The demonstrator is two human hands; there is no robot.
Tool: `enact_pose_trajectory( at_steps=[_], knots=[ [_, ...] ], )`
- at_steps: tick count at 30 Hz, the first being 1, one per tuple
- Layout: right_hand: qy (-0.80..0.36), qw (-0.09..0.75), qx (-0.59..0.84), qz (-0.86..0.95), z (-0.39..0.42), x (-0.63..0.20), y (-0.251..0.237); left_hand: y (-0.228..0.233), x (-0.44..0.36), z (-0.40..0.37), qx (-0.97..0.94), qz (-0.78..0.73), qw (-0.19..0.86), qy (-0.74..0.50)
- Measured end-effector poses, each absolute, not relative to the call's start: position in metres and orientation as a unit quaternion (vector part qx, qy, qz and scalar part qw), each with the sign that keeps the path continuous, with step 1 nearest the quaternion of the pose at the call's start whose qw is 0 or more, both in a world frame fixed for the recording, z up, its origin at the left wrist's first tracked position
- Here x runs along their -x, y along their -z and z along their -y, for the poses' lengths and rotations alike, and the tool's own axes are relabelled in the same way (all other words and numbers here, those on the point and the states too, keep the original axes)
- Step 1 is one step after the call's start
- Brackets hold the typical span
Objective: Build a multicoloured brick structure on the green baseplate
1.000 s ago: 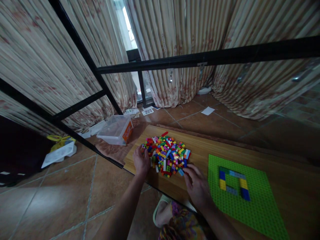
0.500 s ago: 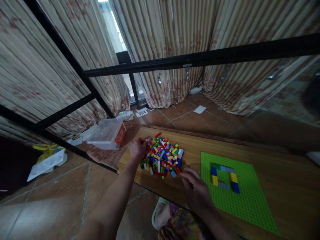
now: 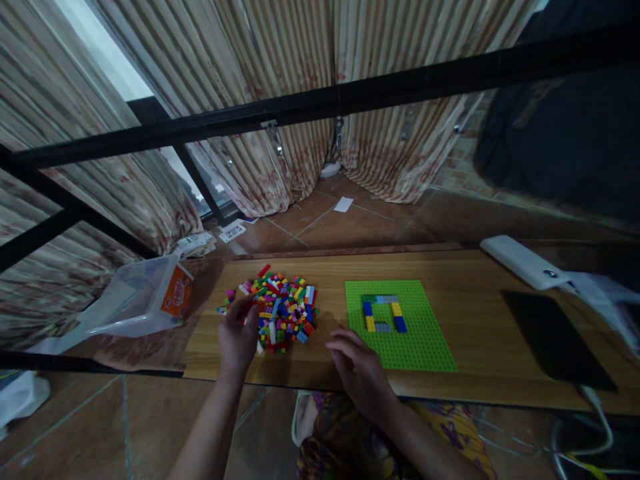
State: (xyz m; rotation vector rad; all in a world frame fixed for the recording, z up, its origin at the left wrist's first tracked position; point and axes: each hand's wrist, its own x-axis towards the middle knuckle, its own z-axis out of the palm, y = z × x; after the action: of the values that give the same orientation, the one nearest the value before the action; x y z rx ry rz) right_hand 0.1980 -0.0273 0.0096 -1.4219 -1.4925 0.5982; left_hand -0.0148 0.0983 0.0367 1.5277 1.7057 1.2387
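A loose pile of small coloured toy bricks (image 3: 287, 310) lies on the wooden table (image 3: 320, 267). At its left edge, my left hand (image 3: 237, 340) has its fingers curled and closed over the bricks; what they pinch, if anything, is too small to make out. My right hand (image 3: 363, 370) hovers between the pile and the green baseplate (image 3: 425, 353), fingers loosely apart and holding nothing. On the baseplate stands a rectangular outline of bricks (image 3: 401, 323) in blue, yellow, grey, green and light blue, with a bare middle.
A clear plastic box (image 3: 135, 293) with an orange label sits beyond the table's left end. A black flat pad (image 3: 557, 340) and a white device (image 3: 523, 260) with cables occupy the right side. A black metal bar (image 3: 310, 107) crosses behind the table, before striped curtains.
The view has swung right, bringing the pad and white device into sight. My left hand stays at the pile's left side. My right hand remains between pile and baseplate, a little farther from the bricks.
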Motion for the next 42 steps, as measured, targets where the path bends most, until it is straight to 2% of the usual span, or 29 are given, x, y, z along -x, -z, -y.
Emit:
enact_pose_trajectory(
  at_steps=[5, 9, 13, 18, 24, 32, 37, 39, 42],
  knots=[
    [-0.307, 0.511, 0.592, 0.542, 0.026, -0.201, -0.02, -0.043, -0.058, -0.033, -0.441, -0.514, 0.558, -0.48],
    [-0.37, 0.535, 0.584, 0.486, 0.031, -0.205, -0.026, -0.046, -0.088, -0.004, -0.361, -0.445, 0.649, -0.501],
    [-0.407, 0.573, 0.562, 0.436, 0.038, -0.207, -0.034, -0.052, -0.094, 0.005, -0.404, -0.43, 0.637, -0.497],
    [-0.384, 0.609, 0.552, 0.421, 0.047, -0.21, -0.043, -0.062, -0.097, 0.014, -0.484, -0.431, 0.597, -0.472],
    [-0.37, 0.562, 0.545, 0.501, 0.057, -0.222, -0.048, -0.069, -0.097, 0.02, -0.519, -0.455, 0.566, -0.45],
    [-0.507, 0.599, 0.495, 0.373, 0.06, -0.218, -0.045, -0.066, -0.094, 0.022, -0.536, -0.457, 0.567, -0.427],
    [-0.565, 0.592, 0.486, 0.308, 0.053, -0.215, -0.037, -0.059, -0.091, 0.017, -0.526, -0.481, 0.562, -0.421],
    [-0.557, 0.588, 0.496, 0.313, 0.049, -0.213, -0.032, -0.053, -0.088, 0.015, -0.509, -0.498, 0.561, -0.422],
    [-0.485, 0.568, 0.546, 0.38, 0.045, -0.211, -0.024, -0.042, -0.081, 0.013, -0.435, -0.54, 0.592, -0.411]
  ],
)
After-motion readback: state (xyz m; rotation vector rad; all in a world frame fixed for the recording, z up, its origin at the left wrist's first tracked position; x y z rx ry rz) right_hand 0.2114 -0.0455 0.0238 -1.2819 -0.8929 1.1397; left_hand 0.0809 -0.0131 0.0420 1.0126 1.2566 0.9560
